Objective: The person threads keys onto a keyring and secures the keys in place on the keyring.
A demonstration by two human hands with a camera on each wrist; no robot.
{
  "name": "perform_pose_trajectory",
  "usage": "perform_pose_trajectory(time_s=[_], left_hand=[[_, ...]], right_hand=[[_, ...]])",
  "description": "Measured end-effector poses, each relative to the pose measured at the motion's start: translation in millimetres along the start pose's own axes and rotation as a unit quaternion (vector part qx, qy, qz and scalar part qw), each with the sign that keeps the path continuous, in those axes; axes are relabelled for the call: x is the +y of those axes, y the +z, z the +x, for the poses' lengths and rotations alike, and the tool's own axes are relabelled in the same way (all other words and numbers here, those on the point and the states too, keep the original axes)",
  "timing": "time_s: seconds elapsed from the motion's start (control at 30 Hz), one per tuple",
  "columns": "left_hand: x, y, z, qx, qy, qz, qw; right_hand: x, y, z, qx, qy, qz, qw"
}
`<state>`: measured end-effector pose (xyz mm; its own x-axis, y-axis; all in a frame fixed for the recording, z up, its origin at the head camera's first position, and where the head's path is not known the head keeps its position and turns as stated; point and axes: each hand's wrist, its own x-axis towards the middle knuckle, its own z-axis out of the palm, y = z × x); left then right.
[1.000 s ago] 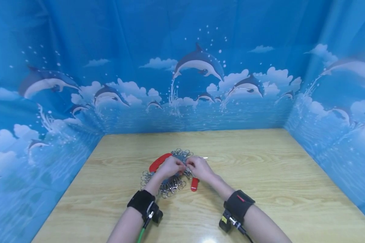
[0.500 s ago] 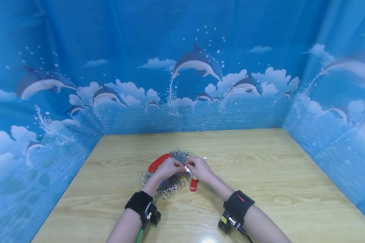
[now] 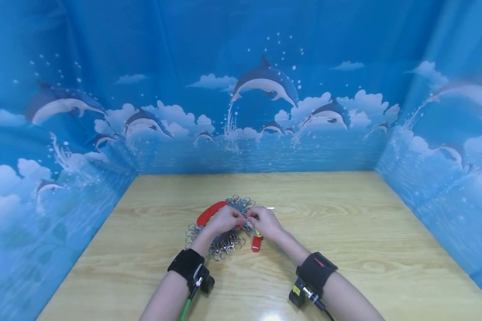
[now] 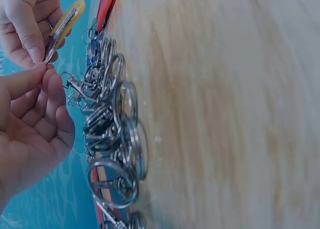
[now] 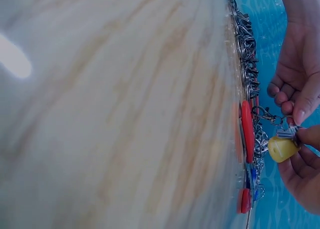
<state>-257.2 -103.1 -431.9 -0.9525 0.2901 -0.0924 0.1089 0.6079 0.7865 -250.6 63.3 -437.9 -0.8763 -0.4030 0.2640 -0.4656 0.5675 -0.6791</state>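
In the head view my left hand (image 3: 226, 220) and right hand (image 3: 264, 222) meet fingertip to fingertip over a cluster of metal clasps and split rings (image 3: 225, 246). A small key with a yellow head (image 5: 282, 148) is pinched by my right hand (image 5: 306, 171), its silver part turned toward the other hand. My left hand (image 5: 301, 59) pinches a thin split ring (image 5: 289, 120), which links to a swivel clasp (image 5: 270, 116). From the left wrist camera the yellow head (image 4: 74, 14) shows edge-on. Fingers hide where ring and key meet.
A red handle (image 3: 211, 214) lies across the rings, over a grey-blue plate (image 3: 237, 207). Right of the cluster lies a red piece (image 3: 256, 244). A silver tip (image 3: 270, 208) shows beyond my right hand. Blue dolphin curtains (image 3: 257, 151) border the wooden table (image 3: 329, 254).
Both hands stay almost in place, still pinching between them. Yellow shows under my right hand, where none was visible one second ago. The head view has shifted slightly.
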Motion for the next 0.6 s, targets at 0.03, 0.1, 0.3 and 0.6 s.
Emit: perform_pose_trajectory(time_s=[0.03, 0.1, 0.3, 0.6], left_hand=[[0.4, 0.6, 0.3, 0.000, -0.001, -0.007, 1.0000], [0.1, 1.6, 1.0, -0.001, -0.004, -0.020, 0.9998], [-6.0, 1.4, -0.5, -0.006, 0.007, -0.017, 0.9998], [-6.9, -1.8, -2.8, -0.023, 0.032, 0.010, 0.9992]], right_hand=[[0.5, -0.3, -0.3, -0.003, -0.001, 0.000, 1.000], [1.9, -0.3, -0.8, -0.007, -0.004, -0.003, 1.000], [3.0, 2.1, -1.9, -0.005, -0.009, -0.022, 1.000], [-0.5, 1.3, -2.0, -0.001, 0.000, -0.025, 1.000]])
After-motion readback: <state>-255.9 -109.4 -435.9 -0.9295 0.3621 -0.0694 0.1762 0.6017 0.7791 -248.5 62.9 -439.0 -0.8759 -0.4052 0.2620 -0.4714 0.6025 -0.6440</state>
